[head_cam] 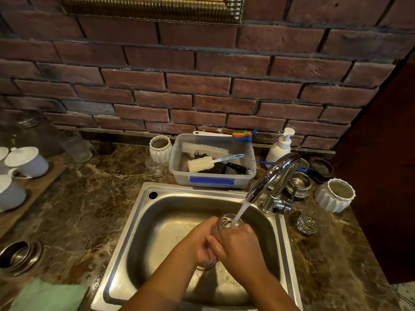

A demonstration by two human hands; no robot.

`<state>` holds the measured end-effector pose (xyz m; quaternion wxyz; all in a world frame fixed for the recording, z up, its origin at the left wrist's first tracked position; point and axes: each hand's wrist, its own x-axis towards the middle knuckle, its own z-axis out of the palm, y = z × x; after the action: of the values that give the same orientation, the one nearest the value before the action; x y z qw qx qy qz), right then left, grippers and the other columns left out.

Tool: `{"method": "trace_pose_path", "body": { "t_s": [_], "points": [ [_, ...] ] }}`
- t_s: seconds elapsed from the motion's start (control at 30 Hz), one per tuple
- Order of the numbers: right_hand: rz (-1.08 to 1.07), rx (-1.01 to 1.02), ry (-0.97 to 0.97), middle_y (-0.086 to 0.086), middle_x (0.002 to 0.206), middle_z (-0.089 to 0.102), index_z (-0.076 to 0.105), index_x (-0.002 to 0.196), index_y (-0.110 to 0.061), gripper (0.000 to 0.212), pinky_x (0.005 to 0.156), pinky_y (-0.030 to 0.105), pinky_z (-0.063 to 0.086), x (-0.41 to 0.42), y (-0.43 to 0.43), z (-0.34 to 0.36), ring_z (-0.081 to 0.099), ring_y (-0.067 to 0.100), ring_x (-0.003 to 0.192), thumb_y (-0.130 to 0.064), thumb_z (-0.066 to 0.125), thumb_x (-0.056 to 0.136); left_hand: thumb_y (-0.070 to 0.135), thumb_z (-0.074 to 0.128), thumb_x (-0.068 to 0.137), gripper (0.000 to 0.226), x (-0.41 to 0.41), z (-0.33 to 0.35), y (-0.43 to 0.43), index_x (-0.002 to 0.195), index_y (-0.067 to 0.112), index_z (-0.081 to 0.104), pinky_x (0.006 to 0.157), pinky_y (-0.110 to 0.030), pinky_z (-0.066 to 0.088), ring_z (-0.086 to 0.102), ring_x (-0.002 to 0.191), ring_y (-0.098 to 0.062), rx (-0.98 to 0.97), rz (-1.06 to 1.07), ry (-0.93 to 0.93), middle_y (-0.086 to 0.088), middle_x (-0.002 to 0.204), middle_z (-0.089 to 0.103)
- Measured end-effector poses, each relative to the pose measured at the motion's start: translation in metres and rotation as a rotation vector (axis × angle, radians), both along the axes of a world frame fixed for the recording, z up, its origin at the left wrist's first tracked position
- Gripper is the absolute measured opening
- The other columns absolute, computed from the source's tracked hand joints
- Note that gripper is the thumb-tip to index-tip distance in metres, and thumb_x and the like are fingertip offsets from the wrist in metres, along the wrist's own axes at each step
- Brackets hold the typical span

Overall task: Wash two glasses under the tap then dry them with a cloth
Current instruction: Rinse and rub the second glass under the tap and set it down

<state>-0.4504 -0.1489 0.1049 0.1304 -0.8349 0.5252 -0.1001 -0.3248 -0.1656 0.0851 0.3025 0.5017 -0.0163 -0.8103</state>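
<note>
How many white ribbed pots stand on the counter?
2: one pot stands just left of the plastic tub, the other pot right of the tap. I see none hidden.

Our two forearms bare, left hand (200, 243), right hand (239, 246), both bare, fingers shining wet

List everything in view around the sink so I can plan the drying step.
tap: 1, chrome, running
sink: 1, steel, centre
held glass: 1, clear, under the stream
second glass: 1, clear, counter right of tap
cloth: 1, green, bottom-left counter
tub: 1, clear plastic, behind sink, holding brushes
soap dispenser: 1, white, behind tap
ribbed pots: 2, white, beside tub, far right
lidded cups: 3, white, far left
tall glass: 1, clear, back left
steel bowls: several, right of tap, bottom left
left hand: 1, grips held glass
right hand: 1, grips held glass
</note>
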Motion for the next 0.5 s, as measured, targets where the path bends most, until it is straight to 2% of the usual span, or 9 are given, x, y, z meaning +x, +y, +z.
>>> {"method": "trace_pose_path", "body": {
  "t_s": [0.07,0.1,0.17,0.23,0.33,0.4,0.5],
  "points": [
    [-0.095,0.116,-0.185,-0.006,0.084,0.075,0.073,0.093,-0.026,0.055,0.087,0.029,0.051,0.001,0.002,-0.004,0.066,0.007,0.081,-0.061,0.031,0.092,0.029,0.073,0.082,0.021,-0.007,-0.001,0.001,0.088,0.009,0.068,0.052,-0.025,0.051,0.059,0.064,-0.016,-0.019,0.086,-0.067,-0.006,0.072,0.065],
    [-0.175,0.201,-0.345,-0.006,0.076,0.075,0.075,0.085,-0.025,0.053,0.079,0.028,0.054,0.002,0.003,-0.006,0.067,0.005,0.073,-0.060,0.036,0.091,0.028,0.062,0.091,0.020,-0.011,0.001,-0.001,0.089,0.009,0.068,0.052,-0.026,0.052,0.062,0.067,-0.018,-0.065,0.115,-0.184,-0.009,0.075,0.067],
    [-0.386,0.378,-0.680,-0.004,0.067,0.073,0.075,0.074,-0.021,0.039,0.069,0.027,0.054,0.006,0.002,-0.006,0.069,0.004,0.067,-0.040,0.050,0.097,0.026,0.049,0.100,0.025,-0.019,0.007,-0.005,0.093,0.008,0.066,0.054,-0.028,0.051,0.062,0.073,-0.021,-0.241,0.113,-0.535,-0.012,0.083,0.066],
    [-0.621,0.623,-1.009,0.002,0.077,0.077,0.076,0.081,-0.018,0.031,0.076,0.032,0.055,0.009,-0.001,0.001,0.073,0.012,0.081,-0.026,0.052,0.101,0.025,0.047,0.102,0.024,-0.020,0.010,-0.008,0.089,0.012,0.063,0.065,-0.034,0.052,0.058,0.076,-0.018,-0.502,0.034,-0.896,-0.007,0.084,0.062],
    [-0.818,1.080,-1.566,0.016,0.103,0.077,0.072,0.107,-0.009,0.025,0.088,0.045,0.055,0.011,-0.003,0.009,0.071,0.030,0.100,-0.027,0.055,0.100,0.030,0.051,0.101,0.013,-0.012,0.015,-0.002,0.094,0.024,0.061,0.068,-0.021,0.047,0.058,0.082,-0.005,-0.911,-0.112,-1.222,0.007,0.091,0.060],
    [-0.852,1.174,-1.708,0.017,0.108,0.076,0.071,0.111,-0.009,0.030,0.089,0.047,0.054,0.011,-0.002,0.011,0.068,0.032,0.106,-0.032,0.055,0.100,0.033,0.051,0.100,0.012,-0.008,0.012,0.001,0.101,0.026,0.061,0.071,-0.019,0.049,0.056,0.085,-0.003,-1.094,-0.224,-1.368,0.010,0.098,0.057],
    [-0.833,1.102,-1.674,0.016,0.106,0.077,0.069,0.113,-0.013,0.027,0.090,0.048,0.055,0.014,-0.003,0.008,0.070,0.033,0.106,-0.032,0.057,0.099,0.033,0.051,0.101,0.013,-0.006,0.010,0.001,0.102,0.026,0.061,0.074,-0.016,0.049,0.058,0.087,-0.003,-1.082,-0.199,-1.342,0.011,0.100,0.059]
  ]
}}
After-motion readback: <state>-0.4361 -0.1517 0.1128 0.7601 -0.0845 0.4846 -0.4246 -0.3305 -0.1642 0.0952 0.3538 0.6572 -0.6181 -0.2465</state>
